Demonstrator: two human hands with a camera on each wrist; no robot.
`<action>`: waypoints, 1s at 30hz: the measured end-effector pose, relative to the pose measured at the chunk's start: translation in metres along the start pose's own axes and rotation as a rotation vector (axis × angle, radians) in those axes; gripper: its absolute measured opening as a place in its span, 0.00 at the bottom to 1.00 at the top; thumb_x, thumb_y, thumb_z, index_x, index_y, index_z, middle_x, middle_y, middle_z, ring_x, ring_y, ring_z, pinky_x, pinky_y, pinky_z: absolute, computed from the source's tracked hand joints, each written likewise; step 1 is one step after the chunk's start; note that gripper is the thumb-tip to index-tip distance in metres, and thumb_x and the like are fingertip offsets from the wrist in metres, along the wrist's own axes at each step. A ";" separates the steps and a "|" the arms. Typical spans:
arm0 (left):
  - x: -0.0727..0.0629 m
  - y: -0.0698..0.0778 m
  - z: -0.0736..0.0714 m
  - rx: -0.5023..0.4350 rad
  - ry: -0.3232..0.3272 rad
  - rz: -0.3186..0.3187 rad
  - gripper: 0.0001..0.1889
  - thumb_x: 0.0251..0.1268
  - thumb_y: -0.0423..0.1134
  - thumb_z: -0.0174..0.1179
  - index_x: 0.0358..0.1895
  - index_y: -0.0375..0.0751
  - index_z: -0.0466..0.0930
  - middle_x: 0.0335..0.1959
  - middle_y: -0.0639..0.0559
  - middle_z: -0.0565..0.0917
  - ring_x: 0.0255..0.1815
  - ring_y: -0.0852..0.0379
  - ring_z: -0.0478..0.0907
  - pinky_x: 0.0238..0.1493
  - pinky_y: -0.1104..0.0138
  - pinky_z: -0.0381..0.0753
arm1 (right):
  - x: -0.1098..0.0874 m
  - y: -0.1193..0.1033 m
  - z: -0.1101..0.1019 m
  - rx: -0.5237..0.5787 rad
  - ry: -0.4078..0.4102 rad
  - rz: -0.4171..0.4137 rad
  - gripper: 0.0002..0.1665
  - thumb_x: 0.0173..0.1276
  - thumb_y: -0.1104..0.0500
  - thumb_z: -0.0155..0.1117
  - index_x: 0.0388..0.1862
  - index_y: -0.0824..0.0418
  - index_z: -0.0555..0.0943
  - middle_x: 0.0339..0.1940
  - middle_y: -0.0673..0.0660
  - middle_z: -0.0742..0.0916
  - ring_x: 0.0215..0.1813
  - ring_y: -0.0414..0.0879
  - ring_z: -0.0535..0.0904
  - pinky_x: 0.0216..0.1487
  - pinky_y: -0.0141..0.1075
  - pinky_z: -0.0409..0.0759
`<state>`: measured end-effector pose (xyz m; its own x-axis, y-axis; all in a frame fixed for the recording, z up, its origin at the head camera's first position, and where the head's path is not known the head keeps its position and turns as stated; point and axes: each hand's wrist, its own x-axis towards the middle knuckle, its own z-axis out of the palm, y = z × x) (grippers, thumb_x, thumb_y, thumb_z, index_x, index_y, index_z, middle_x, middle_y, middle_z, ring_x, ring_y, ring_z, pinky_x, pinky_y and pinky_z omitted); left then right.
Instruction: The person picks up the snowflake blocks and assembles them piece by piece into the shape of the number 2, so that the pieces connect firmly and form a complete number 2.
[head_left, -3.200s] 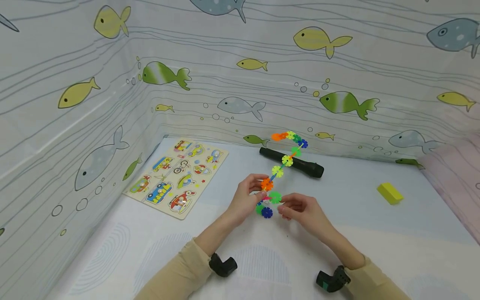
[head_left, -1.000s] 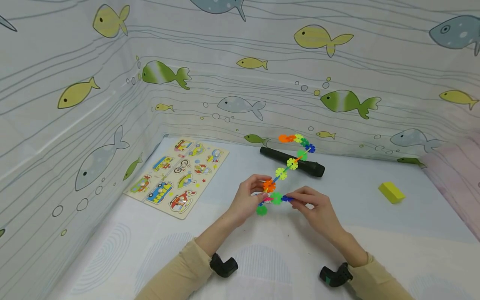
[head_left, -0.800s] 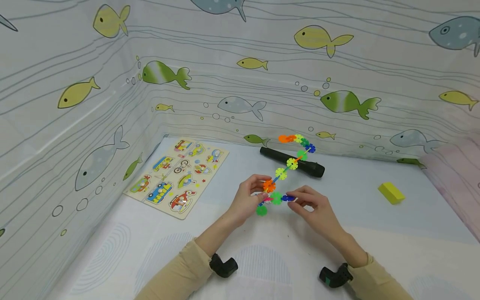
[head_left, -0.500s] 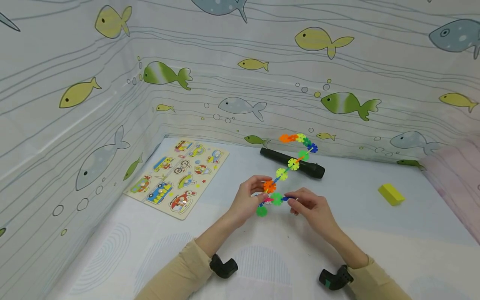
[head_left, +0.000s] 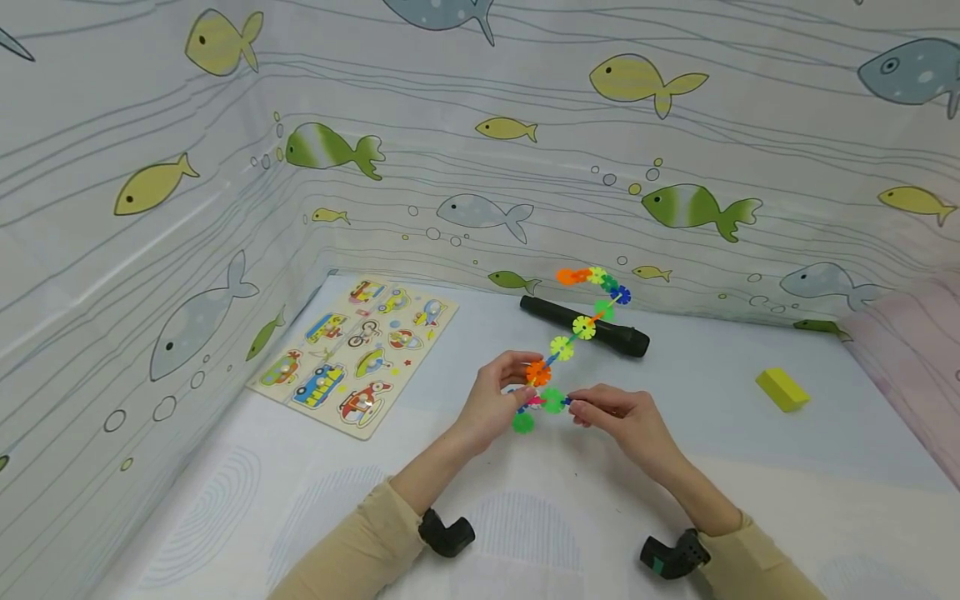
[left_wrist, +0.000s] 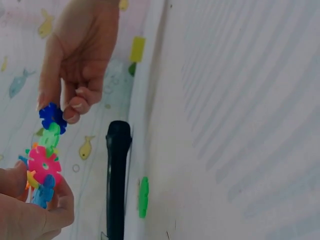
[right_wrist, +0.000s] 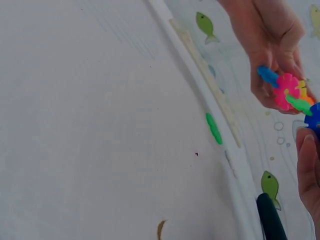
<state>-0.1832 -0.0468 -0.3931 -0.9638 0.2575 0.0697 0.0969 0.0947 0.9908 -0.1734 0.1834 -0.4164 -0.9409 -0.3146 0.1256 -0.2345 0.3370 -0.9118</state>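
A curved chain of colourful notched interlocking discs (head_left: 562,348) reaches from the hands toward the back wall. My left hand (head_left: 491,406) grips its near end, around the orange and pink discs (left_wrist: 45,165). My right hand (head_left: 626,421) pinches a dark blue disc (left_wrist: 52,118) between thumb and finger. That disc meets the edge of a light green disc (head_left: 552,401) on the chain; how deep the slots are engaged cannot be seen. A loose green disc (head_left: 523,423) lies on the table just below my left hand.
Behind the chain lies a black microphone (head_left: 551,313) on the table. To the left is a wooden puzzle board (head_left: 393,358) with vehicle pieces; a yellow block (head_left: 782,389) sits at the right. Fish-patterned sheeting (head_left: 420,108) walls the back and left.
My right hand has picked up the dark blue disc from the table and brought it against the light green disc. The chain has shifted slightly right; my left hand keeps its grip.
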 end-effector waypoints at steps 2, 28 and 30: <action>-0.001 0.000 -0.001 -0.002 0.001 0.000 0.22 0.69 0.23 0.54 0.64 0.40 0.75 0.58 0.44 0.80 0.58 0.48 0.75 0.57 0.64 0.80 | 0.000 -0.001 0.000 -0.007 -0.004 0.000 0.13 0.71 0.50 0.66 0.49 0.52 0.88 0.38 0.59 0.89 0.41 0.52 0.84 0.46 0.43 0.85; 0.001 -0.001 -0.005 0.007 0.011 0.004 0.21 0.68 0.23 0.55 0.63 0.38 0.75 0.55 0.42 0.81 0.57 0.47 0.76 0.56 0.64 0.80 | -0.002 -0.002 0.008 -0.063 -0.014 0.047 0.22 0.66 0.51 0.71 0.58 0.55 0.84 0.40 0.53 0.88 0.42 0.44 0.85 0.48 0.30 0.84; 0.001 -0.001 -0.005 0.003 0.014 0.002 0.21 0.68 0.23 0.55 0.63 0.38 0.75 0.56 0.42 0.81 0.57 0.47 0.76 0.56 0.64 0.80 | -0.002 -0.001 0.008 -0.071 -0.011 0.039 0.23 0.66 0.53 0.71 0.59 0.57 0.83 0.40 0.53 0.88 0.42 0.42 0.85 0.48 0.28 0.83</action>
<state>-0.1858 -0.0512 -0.3935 -0.9669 0.2443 0.0736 0.1000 0.0972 0.9902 -0.1694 0.1766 -0.4190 -0.9468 -0.3101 0.0859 -0.2150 0.4110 -0.8859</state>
